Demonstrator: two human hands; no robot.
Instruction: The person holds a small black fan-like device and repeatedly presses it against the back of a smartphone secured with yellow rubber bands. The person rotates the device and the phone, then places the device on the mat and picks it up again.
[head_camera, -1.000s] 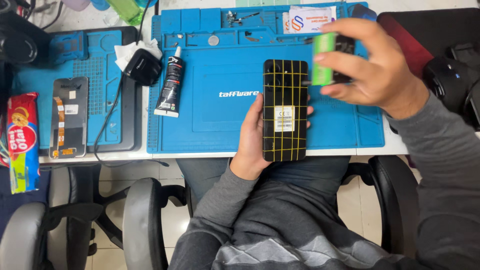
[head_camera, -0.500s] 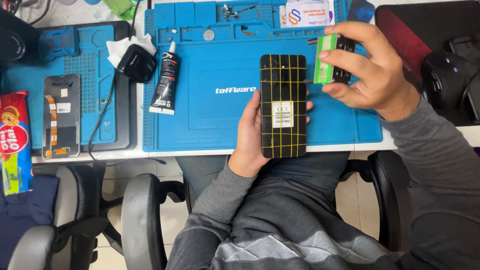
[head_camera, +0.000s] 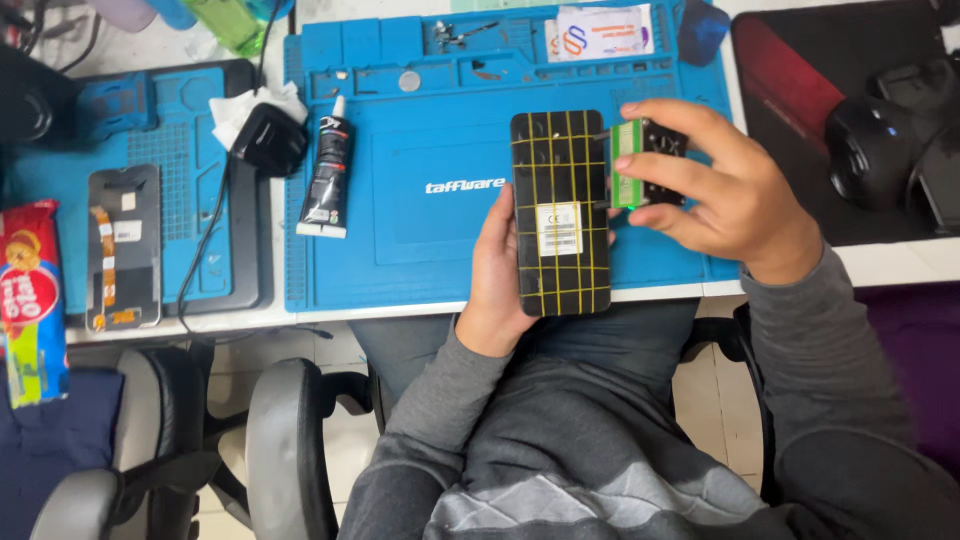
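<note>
- The left hand (head_camera: 497, 268) is closed around a black phone panel (head_camera: 561, 213), which is gripped from beneath and along its left edge; the panel is held flat, face up, over the near edge of the blue work mat (head_camera: 430, 220).
- The panel is crossed by a grid of thin yellow lines, and a small white label is seen at its centre.
- The right hand (head_camera: 722, 190) is closed on a small black block with a green side (head_camera: 640, 165), pinched between thumb and fingers.
- The block is held just beside the panel's upper right edge; whether the two are touching cannot be told.
- Both forearms are covered by grey sleeves (head_camera: 800, 340).
- On the mat, well to the left of the panel, a black glue tube (head_camera: 328, 175) with a white nozzle is laid.
- Beside the tube, a black charger plug (head_camera: 268, 138) is placed on a white tissue.
- At the far edge of the mat, a white card (head_camera: 600, 32) is seen.
- On a second blue mat (head_camera: 190, 190) at the left, a dismantled phone frame (head_camera: 122, 245) is laid flat.
- A red snack packet (head_camera: 30, 300) is positioned at the left end of the desk (head_camera: 880, 262).
- At the right, a black-and-red pad (head_camera: 790, 110) is placed, carrying a dark object (head_camera: 880, 140).
</note>
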